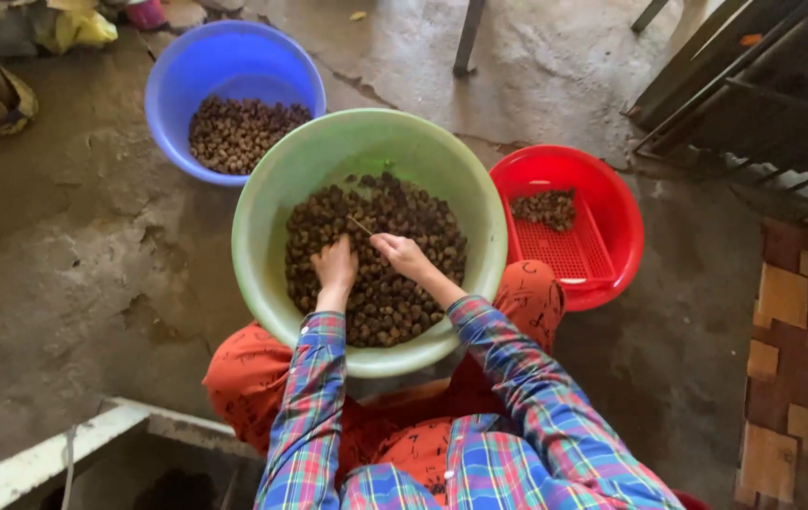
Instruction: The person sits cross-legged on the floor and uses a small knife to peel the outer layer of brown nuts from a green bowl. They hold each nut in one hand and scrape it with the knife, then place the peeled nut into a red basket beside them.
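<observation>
**Both hands in green basin of brown nuts, frame centre**

Hard to see:
- Left hand (336, 267) lies knuckles-up on the nut pile (380, 260); fingers curled under. Can't tell whether they grip anything.
- Right hand (402, 253) has fingers pinched together near a thin pale stick (361, 226) that points up-left from the fingertips. Looks held, but too small to confirm contact.
- Individual nuts too small to identify; just small dark brown round pieces.
- Lower frame: plaid sleeves and orange patterned cloth over the knees cover the green basin's (262, 217) near rim. Torso is cut off at the bottom edge.
- Upper left corner: yellow bag (78, 28) and other clutter, cropped and blurred.

Layout:
- Green basin at centre, roughly half full, nuts heaped toward the near side.
- Blue basin (234, 61) at upper left, touching or just behind the green one; a shallower layer of the same nuts.
- Red basket (626, 227) right of centre, just beside the green rim; slotted bottom, small clump of nuts at its far end.

Surface/room:
- Bare concrete floor, cracked and stained, damp-looking patches.
- Dark metal grille (753, 85) upper right; metal legs at top centre.
- Patterned brown tiles (800, 359) along the right edge.
- White ledge (45, 458) lower left, dark gap below it.
</observation>
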